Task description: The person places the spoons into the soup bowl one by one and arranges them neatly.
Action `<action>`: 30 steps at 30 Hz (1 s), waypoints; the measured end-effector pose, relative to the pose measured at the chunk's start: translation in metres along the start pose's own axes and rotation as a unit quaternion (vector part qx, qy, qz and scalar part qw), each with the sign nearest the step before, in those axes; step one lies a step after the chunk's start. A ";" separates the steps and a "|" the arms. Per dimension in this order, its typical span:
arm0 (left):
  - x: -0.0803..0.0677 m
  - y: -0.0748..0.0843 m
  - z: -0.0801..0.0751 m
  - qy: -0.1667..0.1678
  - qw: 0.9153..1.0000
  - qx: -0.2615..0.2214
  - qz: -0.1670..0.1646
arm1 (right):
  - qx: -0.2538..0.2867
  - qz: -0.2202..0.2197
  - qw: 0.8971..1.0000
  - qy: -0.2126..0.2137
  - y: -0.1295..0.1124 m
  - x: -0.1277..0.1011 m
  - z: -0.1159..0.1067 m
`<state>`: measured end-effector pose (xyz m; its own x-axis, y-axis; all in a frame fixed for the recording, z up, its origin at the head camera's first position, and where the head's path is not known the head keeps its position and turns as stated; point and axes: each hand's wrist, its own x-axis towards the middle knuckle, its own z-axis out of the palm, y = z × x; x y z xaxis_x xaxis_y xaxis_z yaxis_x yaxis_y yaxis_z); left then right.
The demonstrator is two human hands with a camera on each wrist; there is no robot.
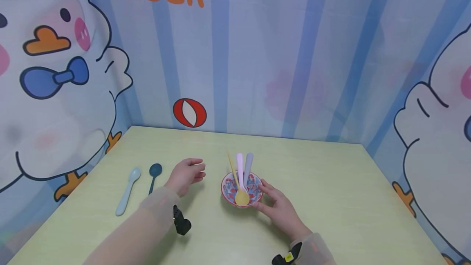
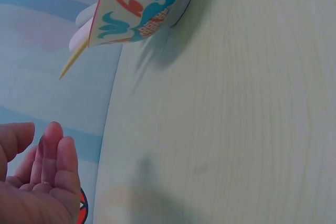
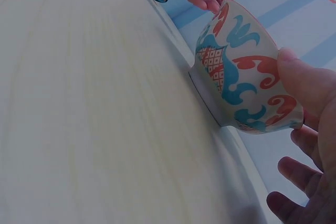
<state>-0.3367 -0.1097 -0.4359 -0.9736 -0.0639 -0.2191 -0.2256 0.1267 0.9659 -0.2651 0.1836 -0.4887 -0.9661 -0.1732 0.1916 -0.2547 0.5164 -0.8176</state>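
Note:
A patterned bowl [image 1: 227,194] with a red rim, blue and red motifs outside, stands on the table. In it lean a yellow spoon [image 1: 242,198], a pink spoon [image 1: 240,167] and a lavender spoon [image 1: 249,163], handles toward the back. My right hand [image 1: 278,206] holds the bowl at its right side, thumb and forefinger on the rim; the other fingers spread loose in the right wrist view. To the bowl's left my left hand [image 1: 187,176] hovers with relaxed, slightly bent fingers and nothing in it. Beside it lies a dark teal spoon [image 1: 155,170], partly hidden by the left sleeve.
A pale blue spoon [image 1: 126,193] lies at the far left of the table [image 1: 316,171]. Behind the table's back edge hangs a striped blue cloth [image 1: 257,52] with cartoon ducks. Black wrist cameras sit on both sleeves.

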 end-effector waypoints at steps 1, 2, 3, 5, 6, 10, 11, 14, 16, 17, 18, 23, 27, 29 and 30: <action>-0.001 0.000 -0.003 0.002 1.000 0.002 -0.001 | -0.001 0.000 1.000 0.000 0.000 0.000 0.000; -0.002 0.000 -0.006 0.005 1.000 0.002 -0.003 | -0.001 -0.001 1.000 0.000 0.000 0.000 0.000; -0.003 0.000 -0.008 0.005 1.000 0.001 -0.003 | 0.000 -0.001 1.000 0.000 0.000 0.000 0.000; -0.005 -0.001 -0.014 0.004 1.000 -0.001 -0.004 | 0.000 0.000 1.000 0.000 -0.001 0.000 0.000; -0.006 -0.001 -0.016 0.004 1.000 -0.002 -0.006 | 0.000 0.000 1.000 0.001 -0.001 0.000 0.000; -0.009 -0.003 -0.026 0.000 1.000 0.001 -0.008 | 0.000 0.002 1.000 -0.001 -0.001 0.000 0.000; -0.010 -0.004 -0.029 0.000 1.000 0.002 -0.007 | 0.000 0.002 1.000 -0.001 -0.001 0.000 0.000; -0.013 -0.006 -0.036 0.003 1.000 0.006 -0.005 | 0.000 0.003 1.000 -0.001 0.000 0.001 0.000; -0.014 -0.007 -0.041 0.007 1.000 0.008 -0.005 | 0.000 0.005 1.000 -0.001 0.000 0.001 0.000; -0.015 -0.007 -0.044 0.007 1.000 0.010 -0.005 | 0.000 0.004 1.000 -0.001 0.000 0.001 0.000; -0.016 -0.008 -0.047 0.008 1.000 0.011 -0.005 | 0.000 0.004 1.000 -0.001 0.001 0.001 0.000; -0.019 -0.012 -0.063 0.015 1.000 0.026 -0.003 | 0.002 0.000 1.000 -0.004 0.001 0.001 0.000; -0.022 -0.014 -0.074 0.021 0.999 0.032 0.003 | 0.006 0.003 1.000 -0.004 0.001 0.001 0.001; -0.025 -0.015 -0.079 0.022 0.999 0.032 0.005 | 0.006 0.002 1.000 -0.004 0.001 0.001 0.001; -0.026 -0.015 -0.082 0.023 0.999 0.032 0.007 | 0.007 0.005 1.000 -0.005 0.001 0.001 0.001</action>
<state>-0.3054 -0.1909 -0.4333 -0.9744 -0.1065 -0.1982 -0.2157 0.1912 0.9576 -0.2664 0.1832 -0.4894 -0.9681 -0.1762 0.1783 -0.2445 0.5062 -0.8270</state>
